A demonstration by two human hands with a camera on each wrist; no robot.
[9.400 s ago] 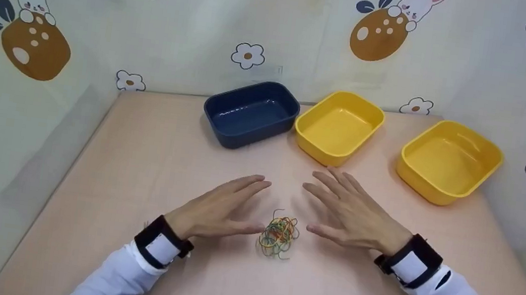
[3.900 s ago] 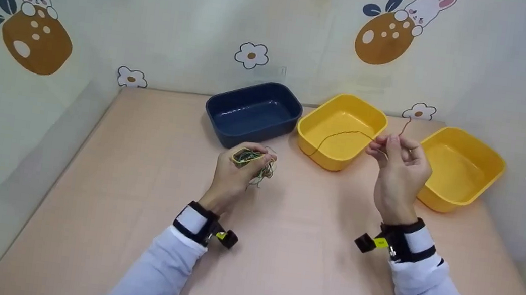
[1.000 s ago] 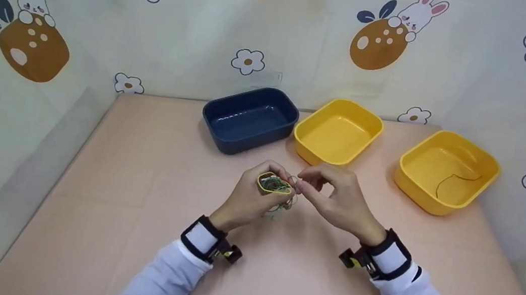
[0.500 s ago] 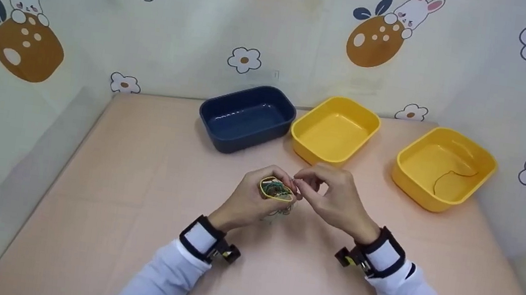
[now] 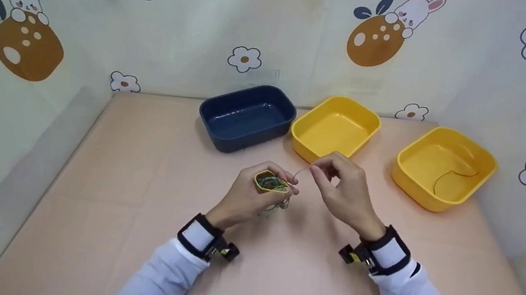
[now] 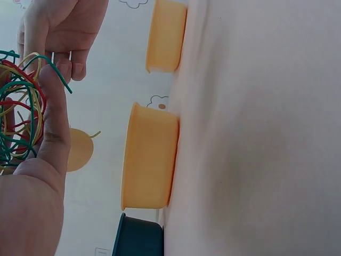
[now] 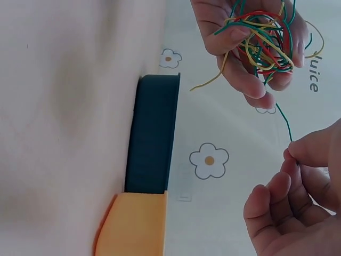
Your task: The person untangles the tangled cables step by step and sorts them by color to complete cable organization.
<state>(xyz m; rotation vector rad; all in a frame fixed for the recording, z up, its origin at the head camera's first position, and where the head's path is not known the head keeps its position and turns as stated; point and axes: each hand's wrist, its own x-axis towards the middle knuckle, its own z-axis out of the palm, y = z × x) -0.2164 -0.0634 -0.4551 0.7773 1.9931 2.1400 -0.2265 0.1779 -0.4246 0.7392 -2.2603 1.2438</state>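
My left hand (image 5: 249, 196) grips a tangled bundle of thin wires (image 7: 266, 45) in green, red and yellow. Some loose ends hang below it or stick out past the fingers. To its right, my right hand (image 5: 346, 194) pinches the end of one green wire (image 7: 287, 124) between thumb and fingertips. That wire stretches from the bundle to the pinch, its other end hidden in the tangle. Both hands are above the table, in front of the bins. A single thin wire (image 5: 450, 171) lies curved in the right yellow bin (image 5: 408, 179).
A dark blue bin (image 5: 238, 139) stands at the back of the peach-coloured table (image 5: 139, 161). Beside it is another yellow bin (image 5: 311, 149). A patterned cloth wall (image 5: 182, 30) rises behind the bins and along both sides.
The bundle was on the table at first; my left hand now holds it. A red wire from my right hand appears to be in the right bin. My right hand has just drawn away, pulling a green wire.
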